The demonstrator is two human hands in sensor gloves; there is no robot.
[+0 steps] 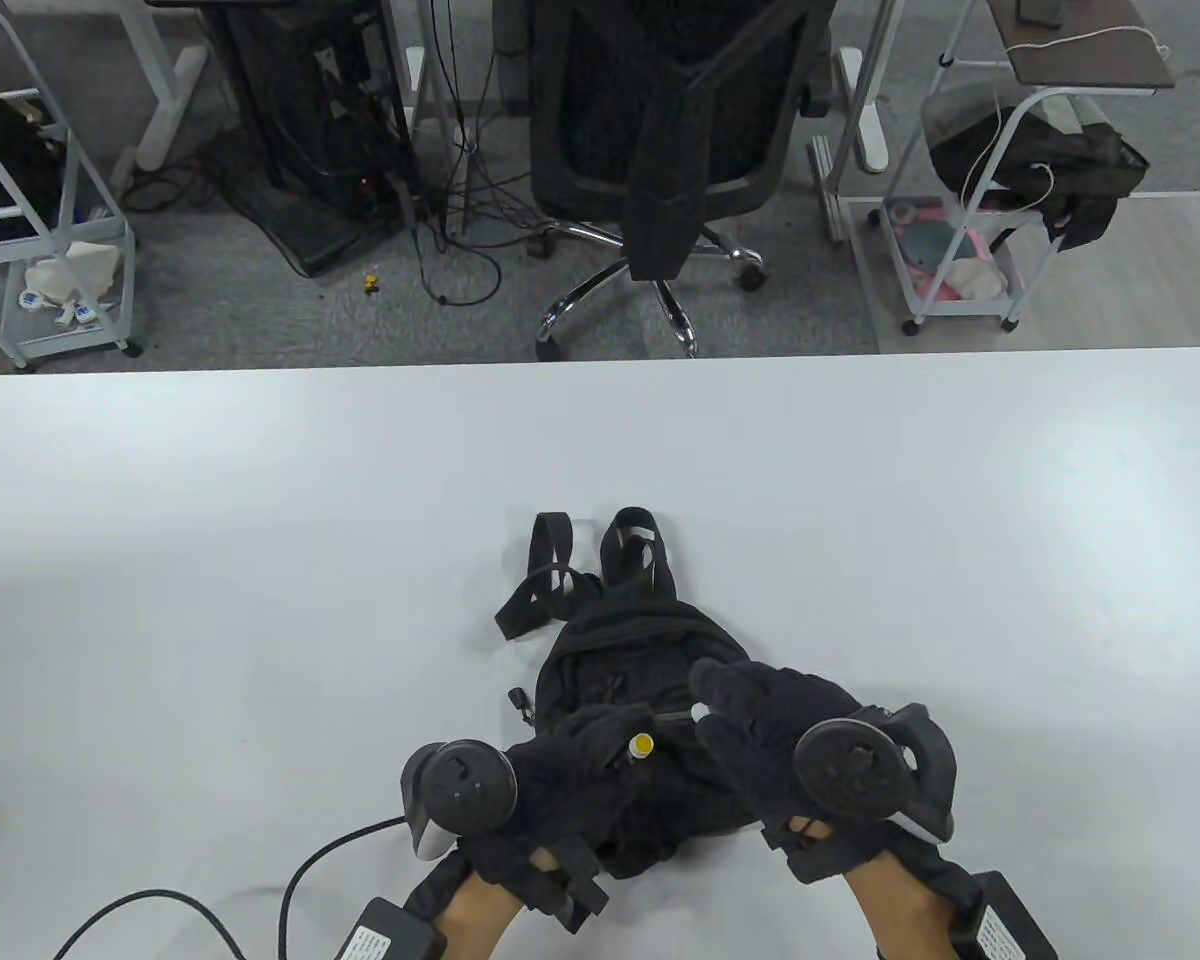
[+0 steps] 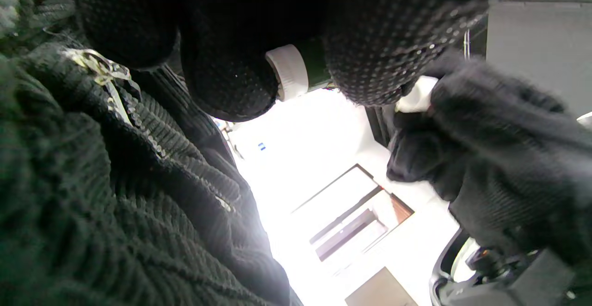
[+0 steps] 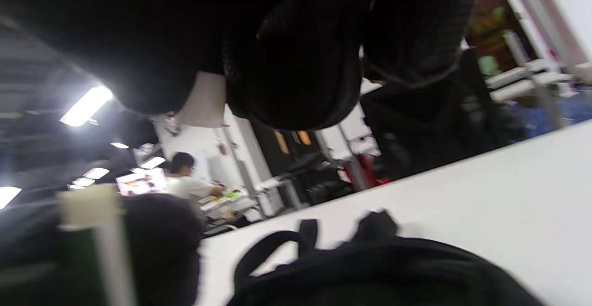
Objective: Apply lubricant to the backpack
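Both hands work over the black backpack (image 1: pixel 650 700), which lies on the worktop (image 1: pixel 260 560) at 6 o'clock. From the left: left hand (image 1: pixel 570 770) grips a small lubricant tube (image 1: pixel 636 750); right hand (image 1: pixel 770 720) pinches something white, probably its cap. Judging by that, the tube looks just opened and nothing seems applied yet to the zipper (image 2: pixel 138 121)

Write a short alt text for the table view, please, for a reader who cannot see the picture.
Two gloved hands work over a small black backpack on a white table: the left hand holds a yellow-tipped lubricant stick, and the right hand pinches a small white piece. An office chair stands behind the table.
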